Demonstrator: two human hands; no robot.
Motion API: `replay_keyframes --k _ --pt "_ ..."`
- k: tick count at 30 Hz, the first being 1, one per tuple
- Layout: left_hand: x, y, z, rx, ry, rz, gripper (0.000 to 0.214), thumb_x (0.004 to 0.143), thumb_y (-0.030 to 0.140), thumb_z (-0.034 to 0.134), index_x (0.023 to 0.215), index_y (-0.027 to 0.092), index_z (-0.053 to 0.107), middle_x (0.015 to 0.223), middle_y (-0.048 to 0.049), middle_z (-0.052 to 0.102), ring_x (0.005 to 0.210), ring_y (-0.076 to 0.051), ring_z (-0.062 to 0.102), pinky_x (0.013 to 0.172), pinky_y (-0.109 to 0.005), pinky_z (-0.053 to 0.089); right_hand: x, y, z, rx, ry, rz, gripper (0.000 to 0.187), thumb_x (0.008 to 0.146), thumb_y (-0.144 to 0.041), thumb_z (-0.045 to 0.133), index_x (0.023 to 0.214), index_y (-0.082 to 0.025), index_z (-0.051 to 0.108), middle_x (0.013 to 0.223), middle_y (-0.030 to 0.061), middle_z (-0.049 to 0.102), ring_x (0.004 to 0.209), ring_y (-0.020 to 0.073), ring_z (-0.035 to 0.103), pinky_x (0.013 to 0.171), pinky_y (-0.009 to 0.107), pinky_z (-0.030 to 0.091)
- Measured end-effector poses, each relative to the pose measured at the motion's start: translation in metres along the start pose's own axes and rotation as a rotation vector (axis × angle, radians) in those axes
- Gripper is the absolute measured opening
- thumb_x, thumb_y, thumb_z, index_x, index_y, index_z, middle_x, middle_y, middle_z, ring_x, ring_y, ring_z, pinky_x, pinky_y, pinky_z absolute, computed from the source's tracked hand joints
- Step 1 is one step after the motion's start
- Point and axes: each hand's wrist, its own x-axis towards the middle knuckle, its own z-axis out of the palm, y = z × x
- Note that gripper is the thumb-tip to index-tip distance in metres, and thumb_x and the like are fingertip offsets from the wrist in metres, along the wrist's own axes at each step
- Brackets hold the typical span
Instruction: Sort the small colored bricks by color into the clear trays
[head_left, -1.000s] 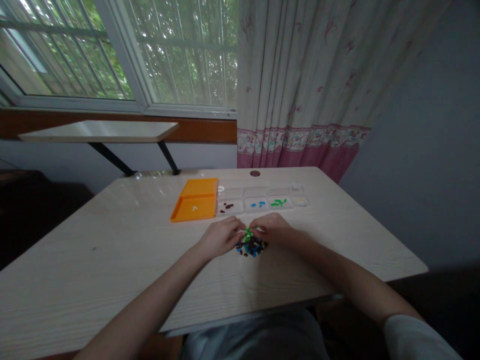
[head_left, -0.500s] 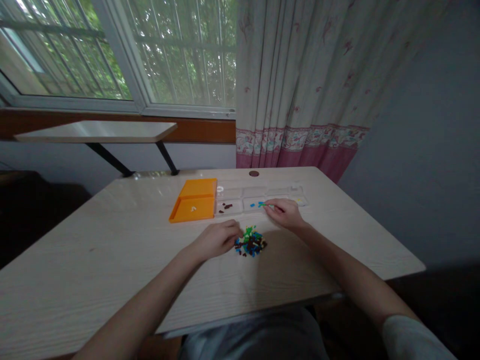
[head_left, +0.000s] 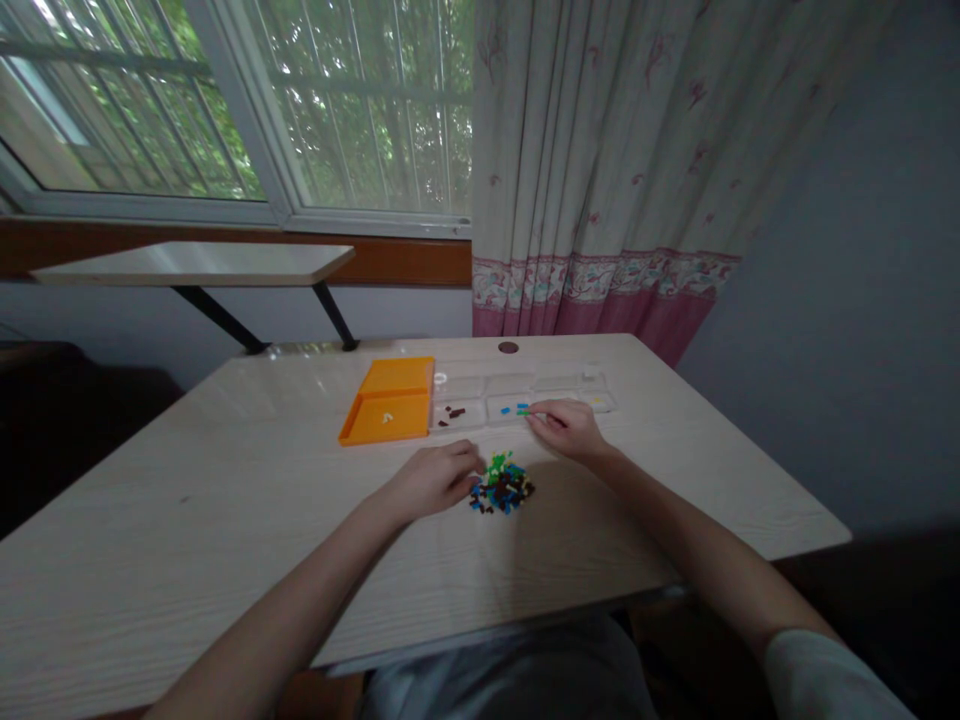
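A small pile of mixed coloured pieces (head_left: 501, 485), green, blue and dark brown, lies on the wooden table (head_left: 225, 520). My left hand (head_left: 435, 478) rests curled at the pile's left edge, fingertips touching it. My right hand (head_left: 568, 427) hovers over the clear compartment tray (head_left: 525, 398), fingers pinched near the green pieces compartment; what it pinches is too small to make out. The tray holds dark brown pieces (head_left: 452, 412), blue pieces (head_left: 514, 408) and a yellowish piece at the far right.
An orange lid or tray (head_left: 390, 402) with one small white piece lies left of the clear tray. A round hole (head_left: 508, 347) sits near the table's far edge. A shelf, window and curtain stand behind the table.
My right hand left the pile and reached forward to the clear tray, then drew back slightly. My left hand stayed at the pile.
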Motion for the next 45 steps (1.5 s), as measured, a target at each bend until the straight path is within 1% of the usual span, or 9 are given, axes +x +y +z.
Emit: replay_keyframes --k 13,20,22,25,29,32,35,40,45 --pt "0.001 0.001 -0.001 0.032 -0.027 0.0 0.017 0.083 0.025 0.04 0.084 0.019 0.057 0.081 -0.0023 0.056 0.069 -0.012 0.054 0.061 -0.02 0.039 0.001 0.003 0.0 -0.043 0.015 0.006 0.022 0.08 -0.032 0.052 0.076 -0.017 0.068 0.04 -0.004 0.048 0.039 0.0068 0.044 0.048 0.017 0.039" --pt "0.0 0.001 0.0 0.065 -0.028 -0.02 0.015 0.081 0.022 0.04 0.081 0.019 0.055 0.079 -0.0027 0.056 0.068 -0.012 0.054 0.061 -0.02 0.039 0.002 0.01 -0.006 -0.055 0.001 0.011 0.022 0.082 -0.031 0.051 0.079 -0.018 0.069 0.061 0.0016 0.067 0.048 0.0086 0.055 0.057 0.019 0.044" --pt "0.0 0.0 0.0 0.075 -0.025 -0.03 0.014 0.08 0.022 0.041 0.08 0.019 0.054 0.078 -0.0024 0.056 0.068 -0.013 0.054 0.06 -0.021 0.039 0.004 0.018 -0.012 -0.079 -0.066 0.024 0.023 0.083 -0.031 0.049 0.082 -0.019 0.069 0.073 0.0029 0.07 0.059 0.0102 0.061 0.063 0.02 0.045" --pt "-0.001 -0.001 0.0 0.08 -0.018 -0.047 0.013 0.08 0.022 0.041 0.079 0.019 0.053 0.077 -0.0023 0.056 0.068 -0.013 0.054 0.061 -0.021 0.039 0.007 0.035 -0.023 -0.173 -0.292 0.117 0.022 0.084 -0.032 0.049 0.089 -0.022 0.068 0.085 0.0028 0.07 0.071 0.0127 0.063 0.067 0.022 0.044" --pt "-0.001 -0.001 -0.003 0.048 -0.01 -0.054 0.013 0.079 0.021 0.041 0.081 0.018 0.054 0.078 -0.0026 0.056 0.07 -0.013 0.054 0.063 -0.021 0.039 0.005 0.059 -0.029 -0.371 -0.59 0.332 0.02 0.08 -0.033 0.051 0.087 -0.025 0.068 0.079 0.0022 0.07 0.069 0.0159 0.062 0.059 0.023 0.042" --pt "-0.001 0.001 -0.005 -0.022 0.038 -0.069 0.012 0.079 0.021 0.043 0.08 0.018 0.055 0.077 -0.0026 0.056 0.069 -0.013 0.053 0.063 -0.022 0.039 -0.001 0.07 -0.029 -0.425 -0.652 0.4 0.021 0.081 -0.032 0.05 0.088 -0.025 0.069 0.081 0.0041 0.07 0.072 0.0179 0.062 0.059 0.024 0.041" --pt "0.001 0.004 -0.004 -0.181 0.13 -0.112 0.012 0.079 0.022 0.045 0.077 0.017 0.055 0.075 -0.0022 0.056 0.067 -0.012 0.051 0.061 -0.022 0.038 -0.003 0.075 -0.031 -0.431 -0.605 0.431 0.025 0.082 -0.032 0.049 0.096 -0.024 0.067 0.087 0.0055 0.069 0.075 0.0177 0.062 0.061 0.025 0.042" --pt "0.007 0.004 0.008 -0.507 0.26 -0.264 0.024 0.083 0.033 0.043 0.079 0.014 0.057 0.068 -0.0018 0.055 0.06 -0.011 0.047 0.054 -0.021 0.036 0.002 0.059 -0.028 -0.364 -0.509 0.412 0.027 0.083 -0.032 0.046 0.099 -0.023 0.066 0.074 0.0033 0.069 0.062 0.0149 0.061 0.057 0.023 0.041" --pt "0.012 0.002 0.018 -0.696 0.302 -0.306 0.026 0.082 0.036 0.045 0.076 0.012 0.054 0.066 -0.001 0.053 0.061 -0.011 0.046 0.056 -0.021 0.037 -0.001 0.005 0.001 -0.123 -0.474 0.143 0.023 0.083 -0.029 0.047 0.094 -0.024 0.066 0.083 0.0006 0.07 0.065 0.011 0.062 0.06 0.02 0.041"
